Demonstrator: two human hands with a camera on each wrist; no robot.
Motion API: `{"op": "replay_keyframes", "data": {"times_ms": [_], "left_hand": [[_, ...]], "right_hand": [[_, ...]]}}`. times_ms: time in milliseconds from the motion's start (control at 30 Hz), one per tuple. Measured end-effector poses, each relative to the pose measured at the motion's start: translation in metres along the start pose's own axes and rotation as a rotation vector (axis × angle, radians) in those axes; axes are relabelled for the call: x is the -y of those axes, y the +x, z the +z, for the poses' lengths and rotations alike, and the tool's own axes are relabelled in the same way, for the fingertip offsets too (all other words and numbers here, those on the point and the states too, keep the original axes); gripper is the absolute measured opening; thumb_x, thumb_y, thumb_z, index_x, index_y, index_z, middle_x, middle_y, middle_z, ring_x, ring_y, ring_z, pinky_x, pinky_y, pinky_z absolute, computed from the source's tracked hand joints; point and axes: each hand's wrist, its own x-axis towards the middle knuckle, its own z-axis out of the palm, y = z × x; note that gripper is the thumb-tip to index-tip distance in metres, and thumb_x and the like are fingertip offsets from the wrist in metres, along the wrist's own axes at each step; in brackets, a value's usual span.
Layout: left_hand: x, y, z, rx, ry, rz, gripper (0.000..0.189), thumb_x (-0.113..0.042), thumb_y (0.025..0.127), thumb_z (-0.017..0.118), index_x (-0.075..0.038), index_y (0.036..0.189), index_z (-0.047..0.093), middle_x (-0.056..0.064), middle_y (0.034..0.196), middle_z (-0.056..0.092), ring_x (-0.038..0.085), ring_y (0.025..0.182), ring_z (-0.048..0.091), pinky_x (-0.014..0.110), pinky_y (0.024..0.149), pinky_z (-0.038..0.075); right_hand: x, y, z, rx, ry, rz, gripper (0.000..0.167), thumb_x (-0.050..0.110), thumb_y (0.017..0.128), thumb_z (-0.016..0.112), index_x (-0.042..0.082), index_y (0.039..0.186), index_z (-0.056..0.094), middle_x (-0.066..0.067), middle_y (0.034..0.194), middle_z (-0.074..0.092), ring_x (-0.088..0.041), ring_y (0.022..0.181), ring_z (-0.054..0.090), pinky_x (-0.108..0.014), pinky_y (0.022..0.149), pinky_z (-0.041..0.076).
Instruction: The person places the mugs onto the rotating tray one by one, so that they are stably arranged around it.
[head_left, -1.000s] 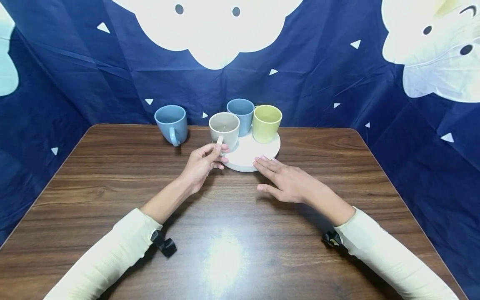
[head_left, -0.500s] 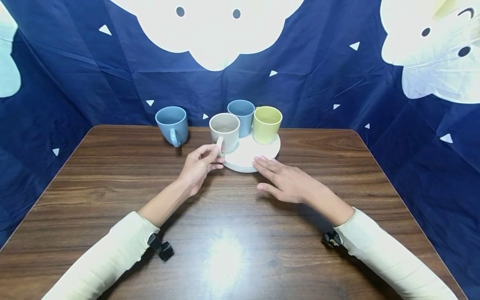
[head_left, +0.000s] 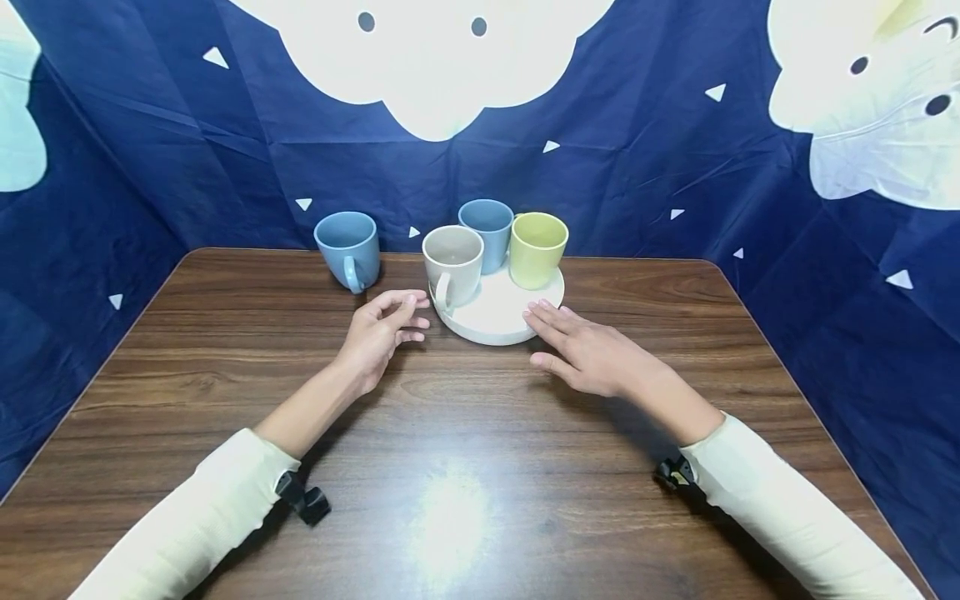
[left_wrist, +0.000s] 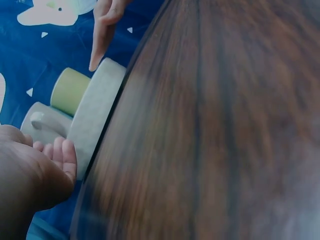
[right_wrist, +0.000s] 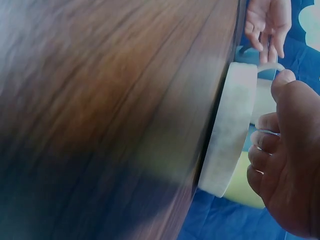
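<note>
A grey mug, a blue mug and a green mug stand upright on a round white tray. The grey mug's handle points toward the person. My left hand is just left of that handle, apart from it, with loosely bent fingers holding nothing. My right hand has its fingers straight, their tips at the tray's front right rim. Whether they touch it I cannot tell. In the left wrist view, the tray's side wall shows behind the left fingers.
A second blue mug stands on the wooden table left of the tray, its handle toward the person. Behind the table hangs a dark blue cloth with white cloud shapes.
My left hand has let go of the grey mug's handle and drawn back to the left. The right hand has shifted slightly right and away from the person. The mugs stay on the tray.
</note>
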Motion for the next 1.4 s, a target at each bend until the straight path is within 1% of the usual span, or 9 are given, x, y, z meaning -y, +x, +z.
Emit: {"op": "replay_keyframes", "data": {"times_ms": [100, 200, 367, 500, 700, 933, 1067, 1233, 1400], "left_hand": [[-0.002, 0.000, -0.004, -0.008, 0.002, 0.004, 0.042, -0.022, 0.120, 0.058, 0.004, 0.153, 0.059, 0.002, 0.133, 0.075, 0.011, 0.100, 0.074, 0.023, 0.088, 0.066], [-0.003, -0.001, -0.009, -0.014, 0.003, 0.005, 0.041, -0.023, 0.120, 0.058, 0.004, 0.151, 0.060, -0.004, 0.126, 0.076, 0.010, 0.099, 0.074, 0.023, 0.088, 0.065], [-0.005, -0.002, -0.016, -0.030, 0.004, 0.003, 0.033, -0.024, 0.119, 0.059, -0.003, 0.144, 0.066, -0.005, 0.123, 0.075, 0.010, 0.098, 0.074, 0.022, 0.086, 0.065], [-0.005, -0.002, -0.021, -0.042, -0.004, 0.008, 0.030, -0.023, 0.119, 0.060, -0.005, 0.142, 0.067, -0.006, 0.119, 0.073, 0.010, 0.097, 0.073, 0.022, 0.085, 0.065], [-0.007, -0.002, -0.026, -0.053, -0.002, 0.024, 0.025, -0.022, 0.119, 0.061, -0.007, 0.136, 0.070, -0.010, 0.114, 0.073, 0.010, 0.097, 0.073, 0.022, 0.085, 0.065], [-0.011, -0.001, -0.033, -0.069, 0.001, 0.035, 0.015, -0.025, 0.118, 0.061, -0.020, 0.124, 0.074, -0.011, 0.112, 0.074, 0.008, 0.095, 0.072, 0.021, 0.084, 0.064], [-0.013, 0.000, -0.034, -0.080, -0.009, 0.039, 0.017, -0.027, 0.118, 0.062, -0.018, 0.127, 0.073, -0.010, 0.113, 0.073, 0.009, 0.094, 0.072, 0.021, 0.082, 0.064], [-0.015, 0.000, -0.039, -0.101, -0.030, 0.046, 0.013, -0.027, 0.118, 0.062, -0.023, 0.121, 0.074, -0.009, 0.116, 0.072, 0.008, 0.094, 0.071, 0.020, 0.081, 0.063], [-0.016, -0.001, -0.044, -0.124, -0.067, 0.057, 0.012, -0.024, 0.118, 0.062, -0.019, 0.120, 0.073, -0.011, 0.113, 0.073, 0.008, 0.092, 0.071, 0.021, 0.079, 0.062]], "right_hand": [[-0.005, -0.002, -0.001, -0.007, 0.003, 0.021, 0.073, 0.048, 0.121, 0.051, 0.008, 0.178, 0.032, -0.016, 0.187, 0.028, -0.033, 0.175, 0.028, -0.053, 0.144, 0.027], [-0.010, -0.003, -0.002, -0.009, 0.007, 0.044, 0.073, 0.049, 0.121, 0.050, 0.009, 0.178, 0.031, -0.017, 0.187, 0.027, -0.035, 0.175, 0.028, -0.055, 0.143, 0.028], [-0.016, -0.006, -0.004, -0.006, 0.020, 0.081, 0.074, 0.052, 0.120, 0.050, 0.011, 0.179, 0.029, -0.016, 0.187, 0.027, -0.040, 0.174, 0.030, -0.057, 0.142, 0.030], [-0.021, -0.006, -0.004, 0.003, 0.034, 0.111, 0.075, 0.054, 0.120, 0.048, 0.013, 0.180, 0.028, -0.017, 0.188, 0.025, -0.044, 0.173, 0.030, -0.060, 0.141, 0.031], [-0.027, -0.006, -0.006, 0.018, 0.041, 0.133, 0.074, 0.055, 0.121, 0.045, 0.014, 0.180, 0.027, -0.015, 0.189, 0.022, -0.043, 0.174, 0.026, -0.061, 0.141, 0.030], [-0.035, -0.005, -0.005, 0.008, 0.047, 0.125, 0.074, 0.053, 0.121, 0.046, 0.011, 0.179, 0.028, -0.017, 0.188, 0.023, -0.039, 0.176, 0.024, -0.058, 0.143, 0.026], [-0.040, -0.004, -0.005, 0.003, 0.050, 0.115, 0.074, 0.050, 0.121, 0.047, 0.008, 0.179, 0.027, -0.019, 0.188, 0.023, -0.038, 0.176, 0.022, -0.057, 0.144, 0.024], [-0.045, -0.004, -0.003, 0.006, 0.048, 0.116, 0.073, 0.049, 0.121, 0.048, 0.008, 0.179, 0.027, -0.018, 0.188, 0.023, -0.038, 0.176, 0.022, -0.057, 0.144, 0.024], [-0.048, -0.003, -0.001, 0.002, 0.047, 0.107, 0.073, 0.047, 0.122, 0.048, 0.007, 0.179, 0.028, -0.018, 0.188, 0.023, -0.038, 0.176, 0.021, -0.058, 0.144, 0.023]]}}
